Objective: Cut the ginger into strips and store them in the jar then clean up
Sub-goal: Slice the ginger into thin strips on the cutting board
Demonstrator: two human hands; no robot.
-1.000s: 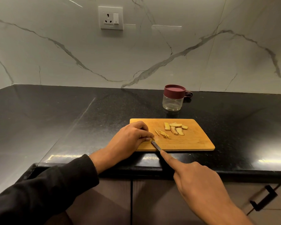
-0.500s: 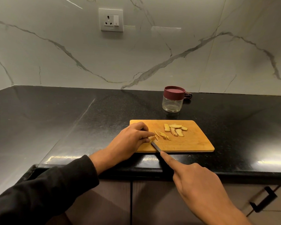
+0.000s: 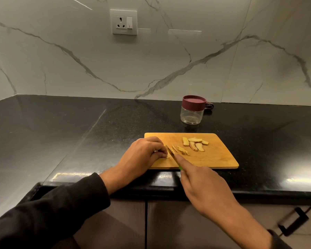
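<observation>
**Slicing ginger on the board**

The ginger piece [image 3: 166, 156] I am cutting lies at the near left of the cutting board [image 3: 217, 159], mostly hidden under my fingertips. My left hand [image 3: 144, 155] has its fingers curled down, pinning that piece to the wood. My right hand [image 3: 203, 187] is clamped on the knife [image 3: 171, 154], index finger stretched along the back of the blade; a bit of green handle shows below the finger. The blade stands just right of my left fingertips, its edge down at the ginger.

Just right of the blade lie thin cut strips [image 3: 182, 151], and beyond them a small cluster of thicker ginger slices [image 3: 195, 143], some overlapping.

The board sits near the front edge of the black tabletop [image 3: 61, 132]. Behind it, apart from the board, stands the clear jar [image 3: 192, 110] with its dark red lid on. A small dark thing behind the jar is too hidden to identify. On the marble wall [image 3: 169, 60] is a socket [image 3: 123, 22].
</observation>
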